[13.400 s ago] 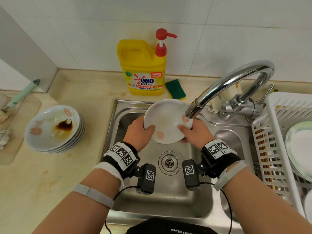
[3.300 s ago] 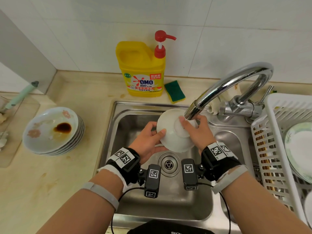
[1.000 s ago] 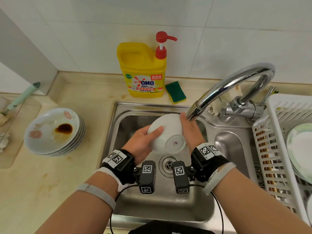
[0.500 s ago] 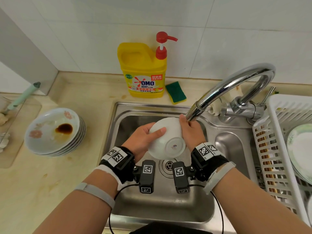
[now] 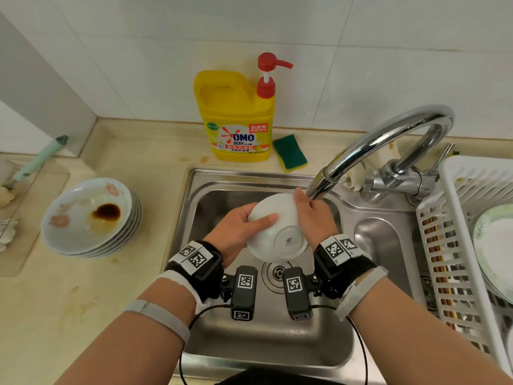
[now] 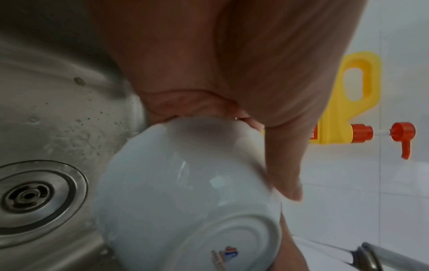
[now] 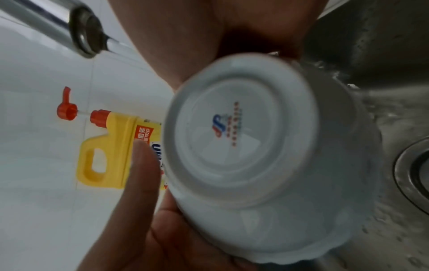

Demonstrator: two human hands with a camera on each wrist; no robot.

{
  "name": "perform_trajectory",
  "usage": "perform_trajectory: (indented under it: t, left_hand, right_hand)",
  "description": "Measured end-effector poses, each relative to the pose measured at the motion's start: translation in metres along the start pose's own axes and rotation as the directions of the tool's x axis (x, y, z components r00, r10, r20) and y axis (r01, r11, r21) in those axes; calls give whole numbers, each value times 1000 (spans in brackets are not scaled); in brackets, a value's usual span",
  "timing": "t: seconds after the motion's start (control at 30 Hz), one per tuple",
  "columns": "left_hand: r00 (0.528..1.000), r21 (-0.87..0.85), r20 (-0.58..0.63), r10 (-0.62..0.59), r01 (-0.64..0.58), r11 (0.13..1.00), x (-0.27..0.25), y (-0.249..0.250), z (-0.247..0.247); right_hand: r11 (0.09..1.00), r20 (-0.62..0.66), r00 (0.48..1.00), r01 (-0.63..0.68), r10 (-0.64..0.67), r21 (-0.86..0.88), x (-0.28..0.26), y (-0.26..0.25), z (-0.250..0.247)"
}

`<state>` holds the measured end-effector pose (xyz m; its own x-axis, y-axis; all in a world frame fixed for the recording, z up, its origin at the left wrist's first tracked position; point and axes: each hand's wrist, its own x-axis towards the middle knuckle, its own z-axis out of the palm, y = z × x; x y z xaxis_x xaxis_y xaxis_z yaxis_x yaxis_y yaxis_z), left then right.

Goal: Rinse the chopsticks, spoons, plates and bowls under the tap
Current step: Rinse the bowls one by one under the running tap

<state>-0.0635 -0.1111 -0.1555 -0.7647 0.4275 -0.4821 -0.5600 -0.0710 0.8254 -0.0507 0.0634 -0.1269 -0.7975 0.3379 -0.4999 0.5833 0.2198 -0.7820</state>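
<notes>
bowl (image 5: pixel 273 226) held under the tap (image 5: pixel 327 179)
left hand (image 5: pixel 238 227) and right hand (image 5: pixel 312 218) both grip the white bowl, base toward the camera, over the sink (image 5: pixel 194 207) just below the tap's spout.

Left hand (image 6: pixel 232 77) grips white bowl (image 6: pixel 185 198); foot faces camera

White glossy tiles (image 5: pixel 361 65) cover the far wall, meeting a pale beige stone countertop (image 5: pixel 83 301) along a raised lip. A plain grey-white panel (image 5: pixel 33 87) stands at the far left. Light is soft and even.
</notes>
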Motion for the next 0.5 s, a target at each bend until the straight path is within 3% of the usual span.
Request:
perform_trajectory:
  t: [0.13,0.33,0.5]
  left_hand:
    - [1000,-73,-6,19,-20,997,0,3,2]
    - [1000,-180,7,13,-12,984,-2,-2,5]
    - [1000,-184,3,-14,14,983,-3,-2,0]
  right_hand:
    - [995,-9,1000,-6,7,101,4,4,-3]
    - [971,71,988,-149,138,185,23,16,8]
    - [985,17,991,-132,131,107,13,4,1]
